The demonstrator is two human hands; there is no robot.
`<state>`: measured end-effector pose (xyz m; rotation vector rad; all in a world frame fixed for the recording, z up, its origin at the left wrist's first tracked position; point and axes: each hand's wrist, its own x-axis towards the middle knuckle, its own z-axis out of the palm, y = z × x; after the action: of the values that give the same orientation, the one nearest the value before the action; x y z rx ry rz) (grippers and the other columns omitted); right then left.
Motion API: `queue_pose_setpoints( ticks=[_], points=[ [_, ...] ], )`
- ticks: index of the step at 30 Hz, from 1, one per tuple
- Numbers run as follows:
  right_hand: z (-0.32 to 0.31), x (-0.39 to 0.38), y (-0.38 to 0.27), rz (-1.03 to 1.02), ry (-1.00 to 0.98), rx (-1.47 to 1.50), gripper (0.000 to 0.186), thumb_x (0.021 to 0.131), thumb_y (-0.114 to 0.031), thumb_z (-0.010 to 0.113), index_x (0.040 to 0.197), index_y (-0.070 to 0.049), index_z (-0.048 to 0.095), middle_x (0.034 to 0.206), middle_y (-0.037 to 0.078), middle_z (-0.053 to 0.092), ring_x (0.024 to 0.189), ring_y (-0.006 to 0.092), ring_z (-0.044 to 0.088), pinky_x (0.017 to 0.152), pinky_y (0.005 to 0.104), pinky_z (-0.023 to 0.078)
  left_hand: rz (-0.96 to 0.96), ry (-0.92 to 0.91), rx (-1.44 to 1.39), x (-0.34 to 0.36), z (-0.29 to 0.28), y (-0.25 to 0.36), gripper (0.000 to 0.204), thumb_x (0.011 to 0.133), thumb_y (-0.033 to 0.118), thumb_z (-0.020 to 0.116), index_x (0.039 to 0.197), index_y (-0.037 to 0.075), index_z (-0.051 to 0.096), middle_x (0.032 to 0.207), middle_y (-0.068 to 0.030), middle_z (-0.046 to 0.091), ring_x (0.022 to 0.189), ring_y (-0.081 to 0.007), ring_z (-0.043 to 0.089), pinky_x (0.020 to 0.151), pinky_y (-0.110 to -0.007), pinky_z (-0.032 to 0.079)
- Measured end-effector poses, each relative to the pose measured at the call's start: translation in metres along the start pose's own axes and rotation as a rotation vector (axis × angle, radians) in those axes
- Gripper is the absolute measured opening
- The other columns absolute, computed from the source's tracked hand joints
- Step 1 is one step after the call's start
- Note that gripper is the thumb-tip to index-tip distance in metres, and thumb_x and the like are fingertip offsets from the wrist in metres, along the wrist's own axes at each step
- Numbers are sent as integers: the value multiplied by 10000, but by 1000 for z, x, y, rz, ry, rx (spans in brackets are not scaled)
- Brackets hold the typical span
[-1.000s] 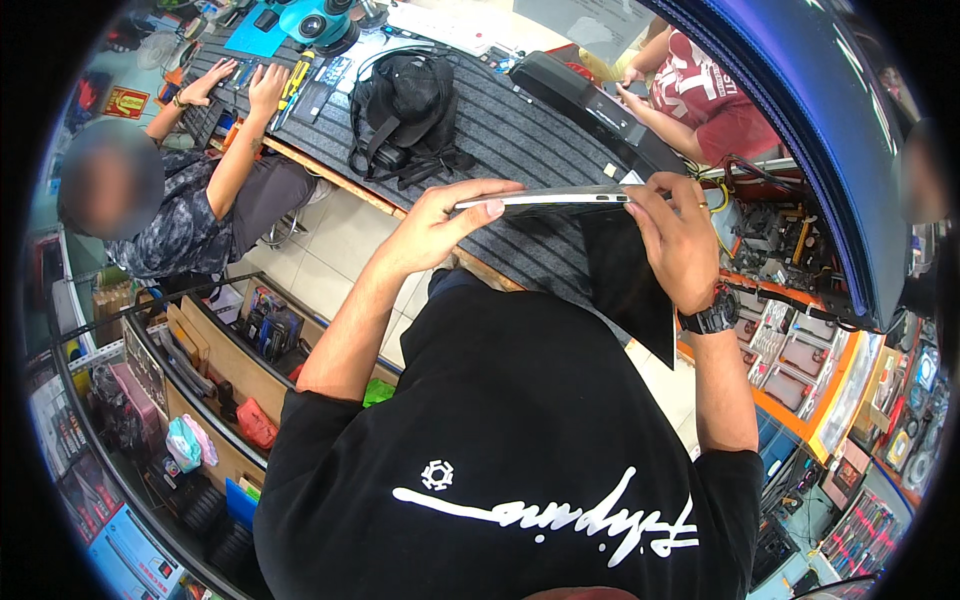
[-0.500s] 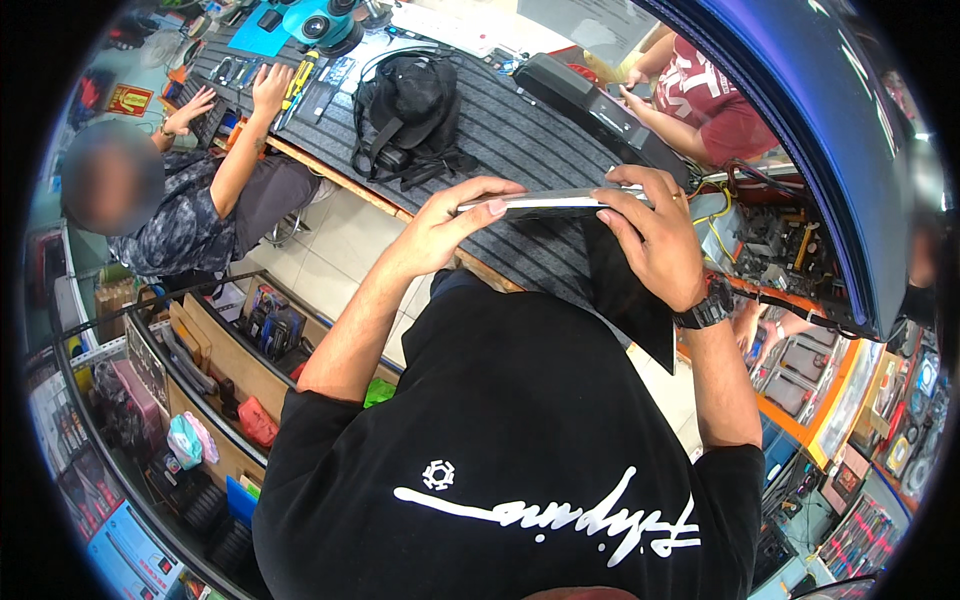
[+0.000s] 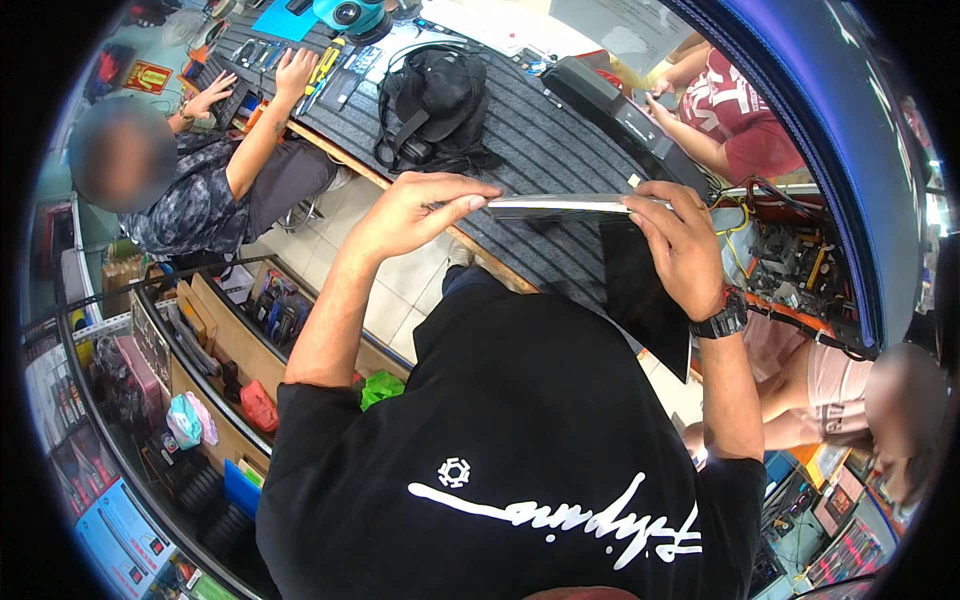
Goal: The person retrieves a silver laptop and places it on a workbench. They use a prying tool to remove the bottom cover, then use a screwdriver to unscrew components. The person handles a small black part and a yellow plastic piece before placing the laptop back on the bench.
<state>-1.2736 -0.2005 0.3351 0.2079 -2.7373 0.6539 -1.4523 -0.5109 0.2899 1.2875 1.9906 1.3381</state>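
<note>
A thin flat panel (image 3: 560,204) with a silvery edge is held up over the workbench, seen nearly edge-on, so most of its faces are hidden. My left hand (image 3: 425,215) pinches its left end between thumb and fingertips. At the other end my right hand (image 3: 678,240), with a black watch on its wrist, grips the panel with fingers bent over the edge. Just below the right hand, a glossy black flat sheet (image 3: 640,290) juts past the bench's near edge; what it belongs to cannot be made out.
On the ridged grey mat (image 3: 540,130) lie a black cap (image 3: 440,95) and a black case (image 3: 620,115). A teal microscope (image 3: 350,15) and yellow-handled tool (image 3: 325,65) stand farther left. A co-worker (image 3: 200,180) sits left, another person (image 3: 735,110) stands across, a third (image 3: 820,390) is right.
My left hand has slid outward, from wrapping the panel's left part to pinching its end. The panel sits slightly farther right in view. Another person has come further into view at the right.
</note>
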Motion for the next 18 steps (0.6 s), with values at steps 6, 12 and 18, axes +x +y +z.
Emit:
queue_pose_setpoints(
  ticks=[6,12,18],
  points=[
    [-2,2,-5,10,-17,-13,229,889,-49,717,1110,-108,723,1114,50,659,1014,270,619,879,409,479,115,21,144,0,0,10,282,898,62,718,1176,31,751,1040,-133,773,839,-222,752,730,-315,600],
    [-1,2,-3,4,-8,-15,206,886,-42,719,1083,-103,732,1109,48,665,1023,264,621,886,405,476,174,-40,214,8,-6,11,291,880,60,719,1168,54,759,1021,-138,775,825,-240,756,707,-325,603],
    [-1,3,-2,-2,-11,9,219,875,-28,718,1083,-95,730,1113,51,667,1025,271,620,893,402,475,109,-59,172,10,-8,13,275,865,87,732,1136,52,769,1022,-133,779,836,-238,762,706,-322,607]
  ],
)
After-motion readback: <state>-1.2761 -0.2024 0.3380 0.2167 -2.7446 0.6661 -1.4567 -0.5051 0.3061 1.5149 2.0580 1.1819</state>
